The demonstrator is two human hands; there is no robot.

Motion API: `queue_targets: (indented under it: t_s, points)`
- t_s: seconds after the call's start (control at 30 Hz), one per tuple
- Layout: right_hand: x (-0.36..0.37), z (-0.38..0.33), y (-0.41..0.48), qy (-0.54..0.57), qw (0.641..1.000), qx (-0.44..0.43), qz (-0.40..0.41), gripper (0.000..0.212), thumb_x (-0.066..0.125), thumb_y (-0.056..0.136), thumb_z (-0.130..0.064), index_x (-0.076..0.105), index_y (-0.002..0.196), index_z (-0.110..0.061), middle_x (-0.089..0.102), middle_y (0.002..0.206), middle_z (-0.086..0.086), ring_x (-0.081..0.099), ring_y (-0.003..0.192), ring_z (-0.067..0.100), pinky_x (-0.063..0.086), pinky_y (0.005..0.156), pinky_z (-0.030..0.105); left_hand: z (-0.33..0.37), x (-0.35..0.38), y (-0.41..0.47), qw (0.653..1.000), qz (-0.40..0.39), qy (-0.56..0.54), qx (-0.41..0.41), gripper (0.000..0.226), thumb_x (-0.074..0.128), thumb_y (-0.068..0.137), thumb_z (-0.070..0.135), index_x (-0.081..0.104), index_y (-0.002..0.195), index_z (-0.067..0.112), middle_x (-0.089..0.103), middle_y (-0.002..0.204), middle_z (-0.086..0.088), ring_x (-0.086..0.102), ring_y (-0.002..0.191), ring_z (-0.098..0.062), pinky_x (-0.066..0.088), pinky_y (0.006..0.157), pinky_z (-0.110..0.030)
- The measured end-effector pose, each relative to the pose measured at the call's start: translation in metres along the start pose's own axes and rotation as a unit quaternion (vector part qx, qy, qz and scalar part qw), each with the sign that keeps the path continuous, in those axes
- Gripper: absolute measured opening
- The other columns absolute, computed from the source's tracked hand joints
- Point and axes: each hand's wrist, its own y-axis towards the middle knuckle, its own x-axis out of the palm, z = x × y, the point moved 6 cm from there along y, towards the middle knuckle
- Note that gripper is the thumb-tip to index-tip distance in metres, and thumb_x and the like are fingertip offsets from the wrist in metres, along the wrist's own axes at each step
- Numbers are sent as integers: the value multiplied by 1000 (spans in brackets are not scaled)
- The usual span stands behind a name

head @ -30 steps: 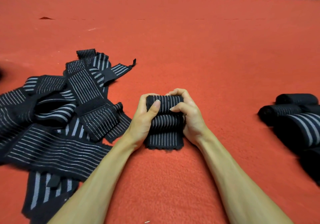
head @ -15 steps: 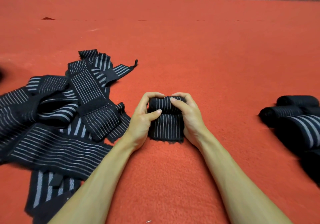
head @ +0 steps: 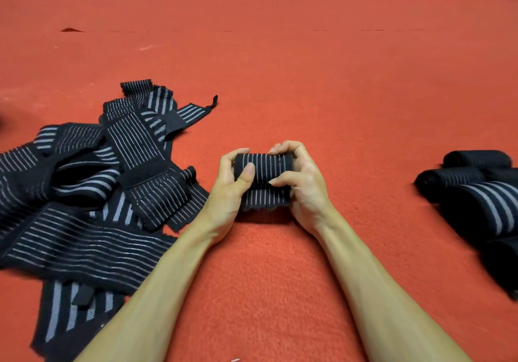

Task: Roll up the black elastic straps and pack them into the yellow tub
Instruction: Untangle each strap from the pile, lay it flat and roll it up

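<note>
Between left hand (head: pixel 228 190) and right hand (head: pixel 304 185), both gripping, sits the strap roll (head: pixel 263 178).

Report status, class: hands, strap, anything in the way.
Left hand and right hand grip the strap roll. Short tail unrolled. Loose straps left, finished rolls right; neither in the way.

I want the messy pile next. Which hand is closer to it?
Left. The left hand sits just beside the loose strap pile; the right hand is beyond the roll.
</note>
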Motion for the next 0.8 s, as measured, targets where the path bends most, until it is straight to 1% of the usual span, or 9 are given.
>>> queue_targets:
  t_s: [0.07,0.13,0.23,0.3,0.4,0.5,0.6,0.67,0.8]
  points:
    - [-1,0,0,1,1000,4,7,43,50,58,3,52,96,-17,59,98,-3,53,92,16,48,74,33,0,-2,-1,1000,7,-24,4,41,57,84,28,45,123,23,58,106,-2,62,91,-7,55,74,-23]
    - [-2,4,0,18,999,24,15,38,54,65,-4,55,100,-17,60,99,0,55,91,19,48,75,39,2,-3,-1,999,9,-31,16,40,66,84,20,48,120,23,57,104,-5,60,88,-10,55,69,-23]
    - [-5,14,2,-31,996,51,59,32,68,75,-34,60,101,-19,61,100,10,59,89,27,50,79,48,5,-6,-1,999,8,-14,39,35,62,84,12,52,115,23,54,102,-7,58,81,-8,51,59,-21]
    - [-7,17,2,-81,991,55,86,39,69,76,-46,62,101,-17,65,96,10,64,83,27,53,75,49,7,-7,-1,998,7,-12,56,34,60,87,2,53,114,21,53,104,-7,58,83,-8,52,64,-21]
    - [-11,18,3,-58,991,62,101,30,68,86,-30,62,107,-9,65,91,8,61,77,22,50,59,34,11,-5,-1,997,7,-6,71,37,62,85,-5,56,112,19,56,108,-8,63,89,-10,55,74,-25]
    - [-15,15,3,42,991,65,106,22,62,89,-4,58,110,-3,62,89,8,60,75,15,47,57,21,11,-5,-1,997,12,26,76,42,66,84,-3,60,116,23,61,114,-8,66,91,-10,55,80,-27]
    - [-16,12,3,75,991,53,92,27,64,83,4,61,107,-6,62,93,11,61,84,19,52,72,26,11,-9,0,996,55,38,68,40,69,86,7,61,123,20,64,115,-4,65,95,-4,54,88,-26]
    - [-16,11,2,65,992,52,94,29,64,81,8,62,105,-8,59,96,12,60,86,19,52,74,25,13,-11,-1,993,89,63,55,40,67,88,6,59,127,11,64,114,1,64,95,5,52,85,-19]
    - [-18,5,-1,17,990,80,114,31,67,79,11,65,99,-13,61,94,11,60,86,20,53,71,25,18,-8,-7,982,111,154,15,42,69,87,11,61,128,16,65,121,-1,66,101,-9,53,94,-30]
